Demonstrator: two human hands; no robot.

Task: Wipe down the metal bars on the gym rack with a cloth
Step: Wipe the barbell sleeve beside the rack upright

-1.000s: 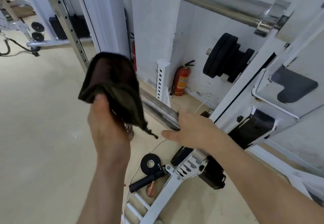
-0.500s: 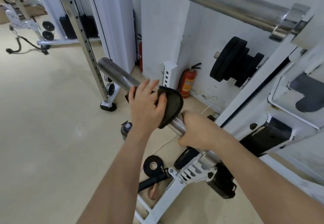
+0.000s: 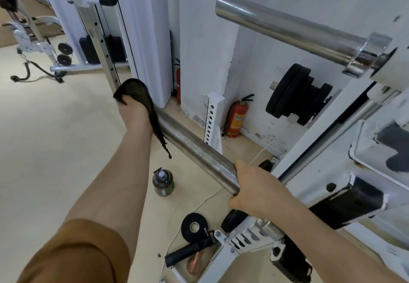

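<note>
My left hand (image 3: 134,116) has slid the dark folded cloth (image 3: 138,93) away from my right hand (image 3: 257,190), out to the far end of the lower round steel bar (image 3: 194,150). Left hand grips the cloth against the bar; right hand grips the near end.

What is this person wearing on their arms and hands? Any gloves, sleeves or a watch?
No gloves: the left hand and the right hand are bare, and no ring or watch shows. The left arm has a short brown sleeve at the upper arm, bare below it. The right arm is bare as far as the picture reaches.
</note>
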